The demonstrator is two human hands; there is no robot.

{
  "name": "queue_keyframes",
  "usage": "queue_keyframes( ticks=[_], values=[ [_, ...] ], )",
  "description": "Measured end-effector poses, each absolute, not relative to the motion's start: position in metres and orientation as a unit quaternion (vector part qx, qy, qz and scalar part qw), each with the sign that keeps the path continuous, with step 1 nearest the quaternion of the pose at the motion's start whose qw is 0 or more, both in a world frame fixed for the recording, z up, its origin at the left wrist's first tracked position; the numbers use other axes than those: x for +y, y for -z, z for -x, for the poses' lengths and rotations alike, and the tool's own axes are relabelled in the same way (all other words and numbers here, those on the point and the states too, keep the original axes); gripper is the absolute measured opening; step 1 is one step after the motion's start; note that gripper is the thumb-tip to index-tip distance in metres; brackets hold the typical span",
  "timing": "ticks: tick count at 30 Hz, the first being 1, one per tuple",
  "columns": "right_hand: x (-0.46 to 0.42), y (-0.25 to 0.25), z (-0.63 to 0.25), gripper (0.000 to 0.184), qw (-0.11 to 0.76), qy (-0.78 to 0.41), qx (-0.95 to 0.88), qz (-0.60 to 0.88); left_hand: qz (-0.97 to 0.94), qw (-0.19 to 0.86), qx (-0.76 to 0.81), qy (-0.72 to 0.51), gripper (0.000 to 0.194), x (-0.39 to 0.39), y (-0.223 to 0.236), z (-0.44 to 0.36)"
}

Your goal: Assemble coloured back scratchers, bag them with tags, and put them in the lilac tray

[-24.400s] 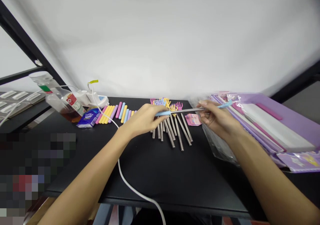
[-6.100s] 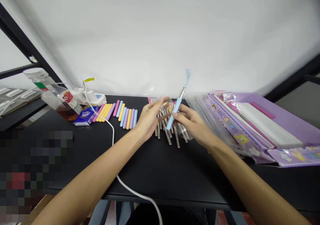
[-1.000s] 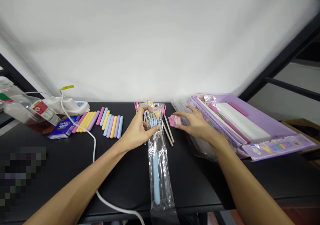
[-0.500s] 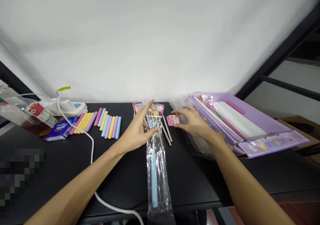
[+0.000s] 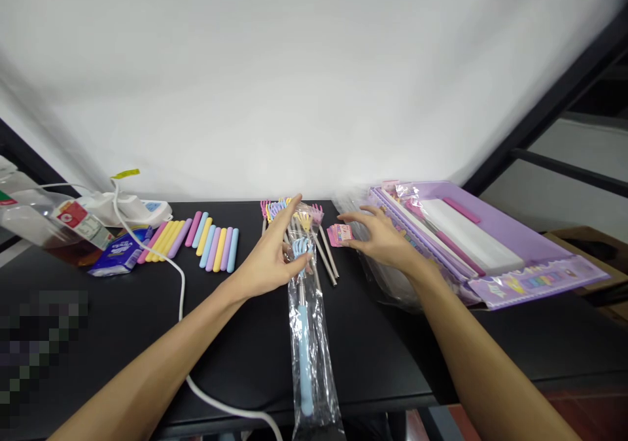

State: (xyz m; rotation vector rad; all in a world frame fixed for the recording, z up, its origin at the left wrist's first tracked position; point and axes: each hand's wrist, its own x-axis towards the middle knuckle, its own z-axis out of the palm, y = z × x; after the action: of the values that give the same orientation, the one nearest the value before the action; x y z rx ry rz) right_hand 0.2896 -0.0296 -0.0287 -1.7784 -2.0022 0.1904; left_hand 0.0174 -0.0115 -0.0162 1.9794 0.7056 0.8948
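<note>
My left hand (image 5: 269,261) is at the middle of the table, thumb and curled fingers around a clear plastic bag (image 5: 321,362), index finger stretched out. Inside the bag lies a back scratcher (image 5: 305,362) with a light-blue handle, steel rod and blue claw head; the bag's lower end reaches past the table's front edge. My right hand (image 5: 385,238) hovers with fingers apart beside a small stack of pink printed cards (image 5: 339,234), its thumb tip at their edge. Behind the left hand lie several more back scratchers (image 5: 326,254) with coloured claws, partly hidden.
Pastel handle tubes (image 5: 210,248) lie in rows at left. Beyond them are a blue packet (image 5: 120,254), a bottle (image 5: 73,225) and a power strip (image 5: 152,211). A white cable (image 5: 182,290) crosses the table. At right stands an open purple box (image 5: 505,231) beside clear plastic bags (image 5: 387,284).
The bagged blue back scratcher has shifted slightly down and to the right. Plastic over the claw heads behind has moved, showing the pink claw more plainly. Both hands have stayed nearly in place.
</note>
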Motion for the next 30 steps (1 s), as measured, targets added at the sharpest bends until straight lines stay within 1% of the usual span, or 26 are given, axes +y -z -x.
queue_keyframes(
  ticks=[6, 12, 16, 25, 28, 30],
  values=[
    [-0.0295, 0.0295, -0.2901, 0.047, 0.211, -0.074, -0.726, 0.65, -0.786, 0.424, 0.283, -0.349, 0.091, -0.0112, 0.0174, -0.017],
    [-0.0287, 0.0271, -0.2908, 0.042, 0.241, -0.071, -0.717, 0.65, -0.798, 0.41, 0.28, -0.342, 0.091, -0.0112, 0.0196, -0.0171],
    [-0.0278, 0.0281, -0.2942, 0.042, 0.254, -0.061, -0.714, 0.65, -0.807, 0.392, 0.282, -0.339, 0.092, -0.0114, 0.0204, -0.0175],
    [-0.0261, 0.0296, -0.2982, 0.04, 0.283, -0.043, -0.714, 0.639, -0.803, 0.406, 0.291, -0.326, 0.094, -0.0125, 0.0206, -0.0182],
    [-0.026, 0.028, -0.2974, 0.038, 0.308, -0.052, -0.711, 0.63, -0.802, 0.412, 0.288, -0.322, 0.095, -0.0126, 0.02, -0.0182],
    [-0.0264, 0.025, -0.2958, 0.042, 0.352, -0.087, -0.708, 0.605, -0.802, 0.416, 0.286, -0.319, 0.096, -0.0127, 0.0193, -0.0183]
  ],
)
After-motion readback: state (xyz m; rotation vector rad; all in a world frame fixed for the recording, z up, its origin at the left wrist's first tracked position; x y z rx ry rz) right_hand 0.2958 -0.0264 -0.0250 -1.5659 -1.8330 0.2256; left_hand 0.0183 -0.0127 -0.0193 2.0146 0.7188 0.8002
